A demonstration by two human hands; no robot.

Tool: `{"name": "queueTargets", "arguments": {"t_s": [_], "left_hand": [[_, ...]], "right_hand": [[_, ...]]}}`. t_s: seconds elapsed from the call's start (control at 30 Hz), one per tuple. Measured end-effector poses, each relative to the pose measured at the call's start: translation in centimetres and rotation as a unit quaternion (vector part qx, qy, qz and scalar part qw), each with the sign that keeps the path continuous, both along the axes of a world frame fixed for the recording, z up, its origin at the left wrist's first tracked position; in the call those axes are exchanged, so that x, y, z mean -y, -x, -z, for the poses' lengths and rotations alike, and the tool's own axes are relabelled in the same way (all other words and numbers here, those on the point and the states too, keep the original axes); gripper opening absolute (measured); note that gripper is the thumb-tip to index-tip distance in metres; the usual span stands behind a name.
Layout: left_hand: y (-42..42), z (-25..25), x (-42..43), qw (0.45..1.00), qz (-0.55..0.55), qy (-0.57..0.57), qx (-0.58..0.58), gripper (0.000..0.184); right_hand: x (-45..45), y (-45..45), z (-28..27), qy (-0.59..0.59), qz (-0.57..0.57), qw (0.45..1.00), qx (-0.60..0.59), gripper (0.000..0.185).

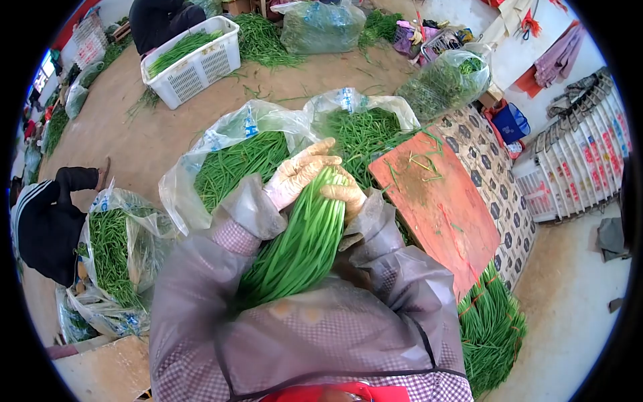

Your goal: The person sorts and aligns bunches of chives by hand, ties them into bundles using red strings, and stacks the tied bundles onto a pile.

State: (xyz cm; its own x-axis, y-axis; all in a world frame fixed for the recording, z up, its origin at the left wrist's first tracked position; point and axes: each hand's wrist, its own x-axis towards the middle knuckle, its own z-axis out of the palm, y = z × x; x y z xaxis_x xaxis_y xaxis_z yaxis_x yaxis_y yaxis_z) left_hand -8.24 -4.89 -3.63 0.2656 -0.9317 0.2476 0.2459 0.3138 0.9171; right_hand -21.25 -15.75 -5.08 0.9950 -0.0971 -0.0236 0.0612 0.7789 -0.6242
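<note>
A thick bunch of garlic chives (298,248) slants across my lap, its pale cut ends up between my hands and its darker green length lying against my translucent sleeve cover and apron. My right hand (345,192), in a pale, stained glove, is closed round the upper end. My left hand (299,175), gloved too, lies against the left side of the ends with its fingers stretched out to the right. Just beyond my hands, loose green stalks fill a clear plastic bag (175,175) and a second bag (408,115).
A reddish board (445,208) with scraps lies at my right, above tied chive bundles (492,331). A white crate (204,70) of stalks stands at the back. A person in dark clothes (47,228) sits at the left beside another bag (144,241). White crates (576,154) lean at the right wall.
</note>
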Motion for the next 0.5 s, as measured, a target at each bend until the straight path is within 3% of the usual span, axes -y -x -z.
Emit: {"name": "queueTargets", "arguments": {"t_s": [0.13, 0.2, 0.27, 0.3, 0.33, 0.43, 0.5], "left_hand": [[0.8, 1.6, 0.7, 0.97, -0.133, 0.058, 0.194, 0.049], [1.2, 2.1, 0.5, 0.989, -0.09, 0.02, 0.116, 0.056], [1.4, 3.1, 1.2, 0.945, -0.216, 0.087, 0.228, 0.054], [1.3, 3.8, 1.2, 0.953, -0.203, 0.051, 0.218, 0.067], [1.5, 3.4, 1.0, 0.953, -0.203, 0.049, 0.217, 0.067], [1.4, 3.2, 0.4, 0.992, -0.103, -0.047, 0.064, 0.083], [0.5, 4.1, -0.4, 0.995, -0.039, -0.077, 0.049, 0.088]], "right_hand": [[-0.6, -0.2, -0.3, -0.033, 0.052, 0.998, -0.018, 0.048], [0.1, -0.6, 0.1, 0.011, 0.054, 0.997, -0.045, 0.041], [0.2, -0.5, -0.4, 0.026, 0.061, 0.996, -0.06, 0.036], [0.4, -0.4, -0.3, 0.026, 0.057, 0.996, -0.059, 0.035], [0.6, -0.4, -0.2, 0.027, 0.052, 0.997, -0.056, 0.034], [0.8, -0.1, 0.0, 0.019, 0.067, 0.996, -0.051, 0.036], [0.8, 0.0, 0.3, 0.008, 0.076, 0.996, -0.043, 0.04]]}}
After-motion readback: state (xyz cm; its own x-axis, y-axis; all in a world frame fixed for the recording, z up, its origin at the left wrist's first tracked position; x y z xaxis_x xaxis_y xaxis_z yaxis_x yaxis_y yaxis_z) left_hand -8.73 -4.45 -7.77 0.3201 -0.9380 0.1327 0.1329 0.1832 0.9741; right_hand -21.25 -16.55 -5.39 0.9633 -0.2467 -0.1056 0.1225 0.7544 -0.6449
